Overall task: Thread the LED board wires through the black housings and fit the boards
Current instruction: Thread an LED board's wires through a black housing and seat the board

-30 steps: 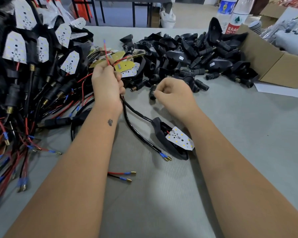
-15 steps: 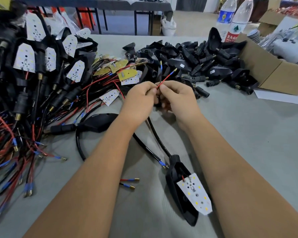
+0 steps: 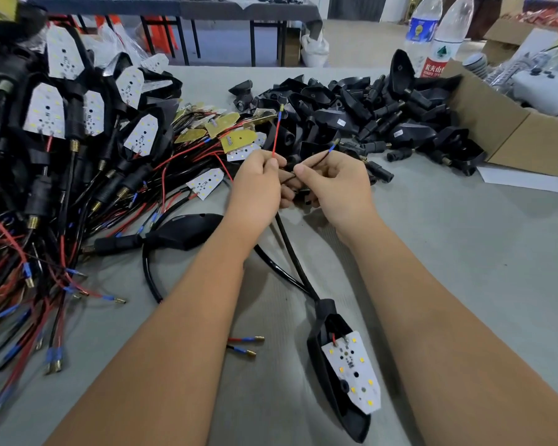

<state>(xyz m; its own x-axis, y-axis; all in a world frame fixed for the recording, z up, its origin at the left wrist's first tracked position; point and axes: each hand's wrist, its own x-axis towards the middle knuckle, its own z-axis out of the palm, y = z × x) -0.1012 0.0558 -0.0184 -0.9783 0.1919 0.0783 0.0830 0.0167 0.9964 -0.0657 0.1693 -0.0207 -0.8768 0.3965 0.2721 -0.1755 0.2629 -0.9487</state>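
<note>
While the left hand pinches a red wire and the right hand a black wire, the grey table carries heaped black housings, a cardboard box, and near the person a housing with its LED board.

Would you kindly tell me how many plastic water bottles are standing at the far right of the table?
2. A blue-labelled bottle stands at the far right edge of the table, and a red-labelled bottle stands just right of it, nearer the cardboard box. Clutter may hide others.
</note>
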